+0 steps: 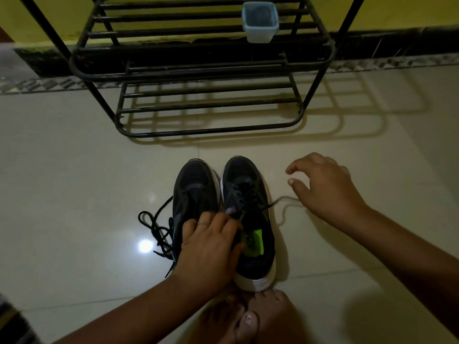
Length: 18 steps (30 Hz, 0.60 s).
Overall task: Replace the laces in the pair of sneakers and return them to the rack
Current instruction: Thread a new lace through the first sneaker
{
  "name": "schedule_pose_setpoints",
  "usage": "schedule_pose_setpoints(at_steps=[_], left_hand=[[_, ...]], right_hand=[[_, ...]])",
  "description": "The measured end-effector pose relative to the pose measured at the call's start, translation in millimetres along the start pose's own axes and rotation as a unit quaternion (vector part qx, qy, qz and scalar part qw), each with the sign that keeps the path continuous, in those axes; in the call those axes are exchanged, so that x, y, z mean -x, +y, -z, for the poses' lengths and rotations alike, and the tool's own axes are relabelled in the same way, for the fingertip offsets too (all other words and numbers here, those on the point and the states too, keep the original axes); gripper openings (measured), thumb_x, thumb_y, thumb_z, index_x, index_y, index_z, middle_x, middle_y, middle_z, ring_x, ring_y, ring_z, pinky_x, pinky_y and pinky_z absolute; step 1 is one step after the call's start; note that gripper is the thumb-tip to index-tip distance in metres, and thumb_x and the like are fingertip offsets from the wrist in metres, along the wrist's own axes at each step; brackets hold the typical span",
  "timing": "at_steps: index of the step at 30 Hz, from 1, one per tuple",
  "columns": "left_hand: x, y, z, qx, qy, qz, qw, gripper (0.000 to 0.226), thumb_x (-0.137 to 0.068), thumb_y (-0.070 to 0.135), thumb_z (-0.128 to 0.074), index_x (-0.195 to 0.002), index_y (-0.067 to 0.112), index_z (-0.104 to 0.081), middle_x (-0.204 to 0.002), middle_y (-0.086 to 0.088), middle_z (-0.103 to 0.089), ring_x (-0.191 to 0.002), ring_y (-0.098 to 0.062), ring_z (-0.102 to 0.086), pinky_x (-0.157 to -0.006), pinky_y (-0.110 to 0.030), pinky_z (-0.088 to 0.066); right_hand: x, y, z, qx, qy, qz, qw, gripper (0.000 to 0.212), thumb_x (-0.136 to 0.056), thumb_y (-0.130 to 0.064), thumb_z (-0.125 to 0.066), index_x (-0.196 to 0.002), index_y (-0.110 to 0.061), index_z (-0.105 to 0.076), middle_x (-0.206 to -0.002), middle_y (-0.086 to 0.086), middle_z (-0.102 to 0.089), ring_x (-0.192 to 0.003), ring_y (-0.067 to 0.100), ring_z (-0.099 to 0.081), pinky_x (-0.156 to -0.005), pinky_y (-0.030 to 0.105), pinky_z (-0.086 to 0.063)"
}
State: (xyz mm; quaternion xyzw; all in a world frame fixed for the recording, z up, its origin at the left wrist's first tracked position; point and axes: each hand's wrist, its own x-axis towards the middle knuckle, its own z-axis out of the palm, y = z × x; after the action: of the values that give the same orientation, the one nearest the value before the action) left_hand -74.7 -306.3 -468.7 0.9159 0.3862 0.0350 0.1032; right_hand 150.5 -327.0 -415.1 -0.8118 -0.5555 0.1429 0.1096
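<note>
Sneakers (pixel 223 214) side by side | left grip (pixel 211 247) pinching tongue | right grip (pixel 325 187) spread above lace (pixel 285 207)

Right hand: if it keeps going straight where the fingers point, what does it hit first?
Right hand points left toward the right sneaker; bare floor lies between, so likely that sneaker's toe side first. Height above the floor is unclear.

sneakers: two, dark with white soles, stood side by side at lower centre, left sneaker (pixel 193 192) and right sneaker (pixel 250 214)
loose laces: one black lace (pixel 159 229) lay left of the pair
hands: two, left hand (pixel 211 247), right hand (pixel 327 187)
bare feet: two showed at bottom centre (pixel 250 316)
racks: one black metal rack (pixel 198 70) stood at top
containers: one plastic tub (pixel 260 22) sat on it
rings: one (pixel 202 223)
</note>
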Motion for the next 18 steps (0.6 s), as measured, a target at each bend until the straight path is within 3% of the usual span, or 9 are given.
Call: schedule_pose_setpoints(at_steps=[2, 4, 7, 9, 11, 13, 14, 16, 18], left_hand=[[0, -1, 0, -0.020, -0.026, 0.032, 0.999, 0.047, -0.075, 0.052, -0.038, -0.106, 0.027, -0.062, -0.100, 0.007, -0.063, -0.093, -0.019, -0.058, -0.079, -0.037, -0.041], [-1, 2, 7, -0.022, -0.068, 0.068, 0.995, 0.058, -0.079, 0.055, -0.037, -0.122, 0.020, -0.056, -0.114, 0.002, -0.062, -0.106, -0.022, -0.056, -0.087, -0.044, -0.042], [-6, 5, 5, -0.055, -0.126, 0.080, 0.987, 0.070, -0.093, 0.056, -0.028, -0.149, 0.016, -0.017, -0.153, -0.002, -0.025, -0.141, -0.023, -0.019, -0.111, -0.050, -0.011], [-6, 6, 2, -0.072, -0.138, 0.092, 0.984, 0.073, -0.092, 0.057, -0.023, -0.148, 0.010, -0.019, -0.156, -0.011, -0.019, -0.144, -0.029, -0.013, -0.112, -0.053, 0.000], [-5, 4, -2, -0.058, -0.122, 0.081, 0.988, 0.077, -0.084, 0.056, -0.028, -0.139, 0.003, -0.040, -0.148, -0.018, -0.035, -0.137, -0.036, -0.032, -0.108, -0.057, -0.004], [-5, -1, -4, -0.063, -0.068, 0.041, 0.995, 0.078, -0.080, 0.053, -0.033, -0.140, 0.003, -0.038, -0.148, -0.016, -0.036, -0.137, -0.033, -0.031, -0.107, -0.058, -0.006], [-6, -2, -3, -0.064, -0.040, 0.022, 0.997, 0.078, -0.080, 0.051, -0.035, -0.143, 0.005, -0.032, -0.151, -0.013, -0.031, -0.140, -0.031, -0.025, -0.107, -0.059, -0.007], [-10, -2, 5, -0.050, 0.005, -0.012, 0.999, 0.075, -0.082, 0.042, -0.036, -0.149, 0.011, -0.019, -0.155, -0.007, -0.021, -0.143, -0.027, -0.017, -0.107, -0.061, -0.008], [-14, -1, 9, -0.036, 0.032, -0.049, 0.998, 0.073, -0.083, 0.029, -0.034, -0.151, 0.016, -0.011, -0.158, -0.003, -0.013, -0.145, -0.025, -0.012, -0.108, -0.062, -0.008]], right_hand=[[5, -3, -6, -0.081, -0.032, -0.004, 0.996, 0.017, -0.090, -0.025, -0.057, -0.085, -0.014, -0.070, -0.088, 0.002, -0.067, -0.078, 0.020, -0.061, -0.072, 0.029, -0.045], [10, -8, -16, -0.161, -0.158, -0.062, 0.972, 0.032, -0.091, -0.030, -0.057, -0.072, -0.007, -0.069, -0.070, 0.004, -0.069, -0.062, 0.025, -0.062, -0.059, 0.026, -0.047], [14, -11, -32, -0.231, -0.253, -0.155, 0.927, 0.037, -0.091, -0.036, -0.057, -0.066, -0.009, -0.061, -0.058, 0.003, -0.058, -0.057, 0.025, -0.054, -0.053, 0.028, -0.043], [13, -11, -42, -0.307, -0.245, -0.202, 0.897, 0.029, -0.092, -0.034, -0.057, -0.074, -0.012, -0.060, -0.066, 0.006, -0.054, -0.061, 0.023, -0.049, -0.052, 0.028, -0.038], [11, -12, -46, -0.411, -0.204, -0.248, 0.853, 0.015, -0.094, -0.025, -0.055, -0.090, -0.012, -0.062, -0.079, 0.006, -0.056, -0.066, 0.017, -0.048, -0.053, 0.027, -0.038], [8, -18, -46, -0.511, -0.155, -0.264, 0.803, 0.012, -0.096, -0.011, -0.048, -0.100, -0.011, -0.060, -0.086, 0.005, -0.056, -0.065, 0.013, -0.048, -0.053, 0.024, -0.037], [7, -21, -45, -0.533, -0.140, -0.254, 0.795, 0.016, -0.096, -0.006, -0.045, -0.104, -0.009, -0.059, -0.088, 0.006, -0.057, -0.065, 0.012, -0.048, -0.052, 0.022, -0.038], [9, -27, -43, -0.517, -0.148, -0.200, 0.819, 0.020, -0.096, -0.004, -0.045, -0.111, -0.007, -0.058, -0.092, 0.003, -0.062, -0.069, 0.010, -0.052, -0.053, 0.019, -0.041], [12, -33, -38, -0.465, -0.184, -0.102, 0.860, 0.019, -0.094, -0.004, -0.051, -0.110, -0.011, -0.060, -0.096, 0.000, -0.066, -0.083, 0.008, -0.061, -0.065, 0.013, -0.048]])
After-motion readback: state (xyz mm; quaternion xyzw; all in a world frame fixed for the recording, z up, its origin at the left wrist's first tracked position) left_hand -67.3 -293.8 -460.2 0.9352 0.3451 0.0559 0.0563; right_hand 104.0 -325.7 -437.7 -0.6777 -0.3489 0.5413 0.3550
